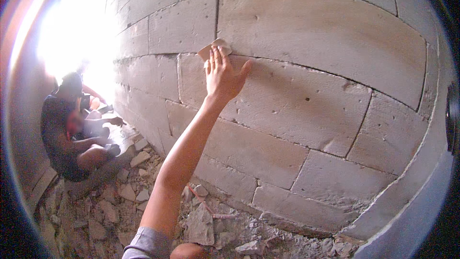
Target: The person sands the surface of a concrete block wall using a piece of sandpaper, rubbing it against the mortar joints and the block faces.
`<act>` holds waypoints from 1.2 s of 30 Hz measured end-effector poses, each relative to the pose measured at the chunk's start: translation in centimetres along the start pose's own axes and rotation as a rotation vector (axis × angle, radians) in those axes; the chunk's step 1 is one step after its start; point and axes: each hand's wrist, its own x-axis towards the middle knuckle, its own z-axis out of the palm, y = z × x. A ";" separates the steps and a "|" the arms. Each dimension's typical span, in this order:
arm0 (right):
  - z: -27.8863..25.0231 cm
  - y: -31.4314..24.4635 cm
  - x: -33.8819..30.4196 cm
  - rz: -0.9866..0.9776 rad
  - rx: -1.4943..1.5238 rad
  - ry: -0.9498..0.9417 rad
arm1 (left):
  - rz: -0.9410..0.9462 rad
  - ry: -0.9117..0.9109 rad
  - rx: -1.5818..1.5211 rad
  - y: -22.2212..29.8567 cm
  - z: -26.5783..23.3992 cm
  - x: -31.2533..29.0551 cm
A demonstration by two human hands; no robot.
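Note:
My left hand (223, 74) is raised to the pale block wall (297, 100), its back toward me and its thumb stretched out to the right. Under the fingers, pressed flat to the wall, is a small tan piece of sandpaper (205, 52), with a lighter fold beside the fingertips. It lies where a vertical joint meets a horizontal one. My left arm, in a grey sleeve (148, 244), reaches up from the lower edge. My right hand is out of view.
At the left a person in dark clothes (64, 134) sits low by the wall, in front of bright light. Broken block pieces (199, 225) and rubble cover the floor. A thin reddish strip (223, 216) lies among them. A bluish surface (412, 225) borders the wall at right.

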 end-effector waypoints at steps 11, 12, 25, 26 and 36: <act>-0.1 -0.7 -1.3 0.012 0.048 0.025 | 0.056 -0.047 -0.082 -0.7 0.2 -0.1; -0.1 -0.5 -1.5 0.001 0.029 0.034 | 0.063 -0.027 -0.067 -0.6 0.5 0.5; -0.1 0.3 -1.5 -0.024 0.079 -0.021 | 0.126 -0.013 -0.005 -0.8 -0.6 -0.7; 0.1 0.6 -1.6 -0.027 0.105 -0.021 | 0.110 -0.005 -0.014 -0.3 -0.1 -1.9; 0.7 -0.6 -1.2 -0.093 0.092 0.027 | -0.177 -0.007 -0.296 5.7 3.1 -10.8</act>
